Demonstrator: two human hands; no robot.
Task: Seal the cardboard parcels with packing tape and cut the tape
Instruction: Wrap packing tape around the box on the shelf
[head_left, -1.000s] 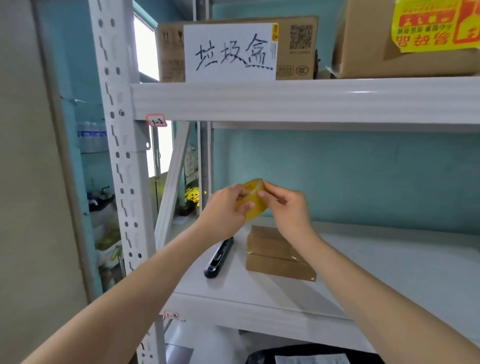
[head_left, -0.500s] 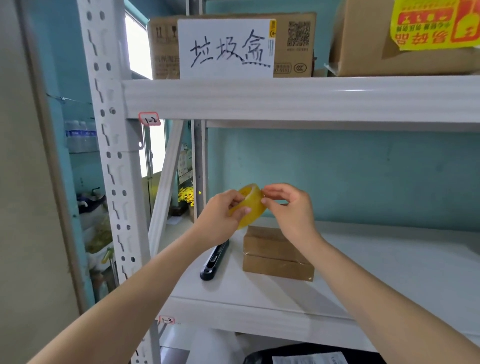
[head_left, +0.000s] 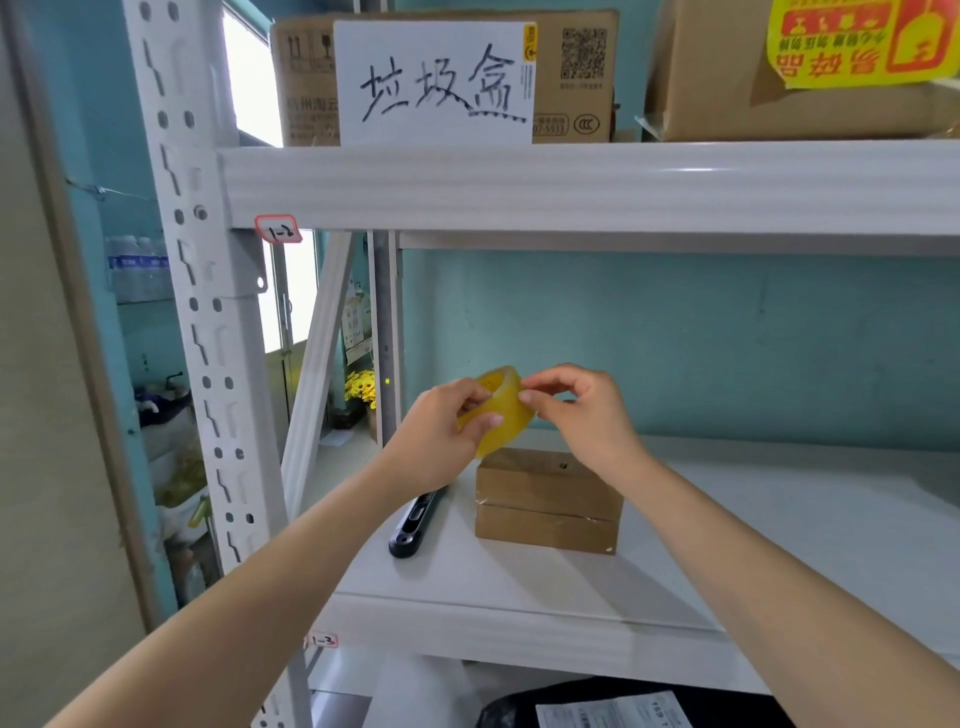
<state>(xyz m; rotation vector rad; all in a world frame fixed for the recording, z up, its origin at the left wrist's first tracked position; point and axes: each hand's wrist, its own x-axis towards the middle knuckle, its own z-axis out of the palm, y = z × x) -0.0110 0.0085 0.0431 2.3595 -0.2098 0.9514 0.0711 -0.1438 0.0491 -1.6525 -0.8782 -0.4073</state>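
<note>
A yellowish roll of packing tape (head_left: 501, 410) is held in the air above the middle shelf. My left hand (head_left: 441, 431) grips the roll from the left, thumb on its outer face. My right hand (head_left: 576, 410) pinches at the roll's right edge with thumb and forefinger. Just below the roll, two small brown cardboard parcels (head_left: 548, 501) lie stacked on the white shelf (head_left: 779, 535), with clear tape showing along their left side. A black utility knife (head_left: 415, 525) lies on the shelf left of the parcels, partly hidden by my left forearm.
A white upright post (head_left: 208, 364) stands at the left. The upper shelf beam (head_left: 571, 187) carries a labelled cardboard box (head_left: 447, 78) and a second box (head_left: 795, 73). A black bag with a label (head_left: 613, 709) sits below the shelf.
Both hands have stayed on the roll and turned it slightly; the right fingers have shifted along its edge. The head camera has drifted a little, so the scene sits lower and further left.
</note>
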